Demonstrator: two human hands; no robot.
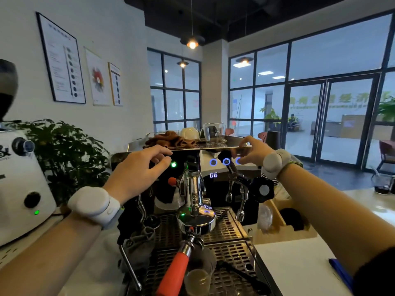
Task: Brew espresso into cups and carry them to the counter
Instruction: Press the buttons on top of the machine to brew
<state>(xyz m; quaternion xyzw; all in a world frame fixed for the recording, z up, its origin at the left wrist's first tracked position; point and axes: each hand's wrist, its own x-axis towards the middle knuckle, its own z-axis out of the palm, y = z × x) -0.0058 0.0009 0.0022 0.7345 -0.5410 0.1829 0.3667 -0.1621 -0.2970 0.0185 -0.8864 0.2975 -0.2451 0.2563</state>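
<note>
The espresso machine [222, 229] stands in front of me, its display reading 06. A portafilter with an orange handle [174, 272] is locked into the chrome group head [193, 201]. Under it, a small glass cup [197, 282] holding pale liquid stands on the drip grate. My left hand [139, 169] hovers at the machine's upper left front by a green light, fingers loosely curled, holding nothing. My right hand [254, 150] reaches the upper right front, fingertips at the blue-lit buttons [226, 161] under the top tray's edge.
On the machine's top tray [239, 147] lie a brown cloth [171, 139], a white cup and an empty glass [213, 132]. A white grinder [19, 184] stands left, a plant behind it. Steam wand [241, 201] hangs right. A knock box [291, 218] and white counter lie right.
</note>
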